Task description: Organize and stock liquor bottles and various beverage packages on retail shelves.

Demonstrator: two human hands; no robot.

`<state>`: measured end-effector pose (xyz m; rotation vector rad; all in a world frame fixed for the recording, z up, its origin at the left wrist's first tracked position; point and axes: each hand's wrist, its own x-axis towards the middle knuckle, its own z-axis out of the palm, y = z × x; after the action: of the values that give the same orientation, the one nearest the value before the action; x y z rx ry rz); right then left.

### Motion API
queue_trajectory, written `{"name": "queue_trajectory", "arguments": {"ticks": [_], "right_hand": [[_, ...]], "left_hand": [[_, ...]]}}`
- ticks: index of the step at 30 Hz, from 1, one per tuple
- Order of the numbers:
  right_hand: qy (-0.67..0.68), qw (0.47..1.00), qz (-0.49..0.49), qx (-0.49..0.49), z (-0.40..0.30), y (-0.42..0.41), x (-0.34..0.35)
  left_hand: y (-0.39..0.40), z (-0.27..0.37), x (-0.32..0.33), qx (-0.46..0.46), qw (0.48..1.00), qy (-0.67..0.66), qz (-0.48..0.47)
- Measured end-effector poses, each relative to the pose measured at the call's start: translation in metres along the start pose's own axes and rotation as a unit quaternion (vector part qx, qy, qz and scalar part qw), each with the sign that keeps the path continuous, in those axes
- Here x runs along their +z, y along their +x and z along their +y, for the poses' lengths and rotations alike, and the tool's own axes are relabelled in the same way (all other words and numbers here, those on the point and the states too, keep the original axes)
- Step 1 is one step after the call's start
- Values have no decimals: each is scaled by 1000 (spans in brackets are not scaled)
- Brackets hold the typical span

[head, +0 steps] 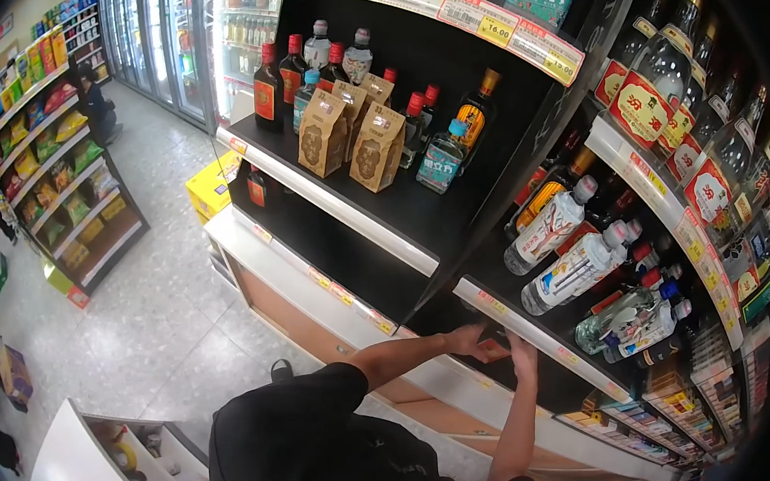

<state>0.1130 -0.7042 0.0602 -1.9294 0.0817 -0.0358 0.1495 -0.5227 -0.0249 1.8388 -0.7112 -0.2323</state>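
Observation:
Both my hands are at the lower shelf, just below the white edge strip of the shelf above. My left hand (pixel 468 340) grips a small dark bottle (pixel 493 350) with a red-orange label. At the bottle's other side is my right hand (pixel 523 356), its fingers closed against it and partly hidden. Another dark bottle with a red label (pixel 256 191) stands further left on the lower shelf (pixel 330 245). Above it, the middle shelf (pixel 383 216) carries brown paper-packed bottles (pixel 377 148), red-capped dark bottles (pixel 267 89) and a teal-labelled bottle (pixel 443 156).
Clear and white-labelled bottles (pixel 570 272) crowd the shelf right of my hands. A black upright panel (pixel 527 139) divides the bays. Behind me is an open white drawer unit (pixel 130 469). A snack rack (pixel 56 166), a yellow box (pixel 212 187) and a crouching person (pixel 97 104) are further left.

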Motion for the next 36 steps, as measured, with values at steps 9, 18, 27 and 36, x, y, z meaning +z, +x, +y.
{"name": "queue_trajectory", "arguments": {"ticks": [9, 18, 27, 36], "right_hand": [[-13, 994, -71, -77, 9, -16, -6], [-105, 975, -108, -164, 9, -60, -10], [-87, 971, -79, -206, -45, -147, 0], [-116, 922, -247, -273, -67, -170, 100]], "left_hand": [[-1, -9, 10, 83, 996, -27, 30], [-19, 11, 14, 79, 997, 0, 9], [-98, 74, 10, 113, 993, 12, 39], [-246, 47, -14, -4, 977, -180, 117]]}}
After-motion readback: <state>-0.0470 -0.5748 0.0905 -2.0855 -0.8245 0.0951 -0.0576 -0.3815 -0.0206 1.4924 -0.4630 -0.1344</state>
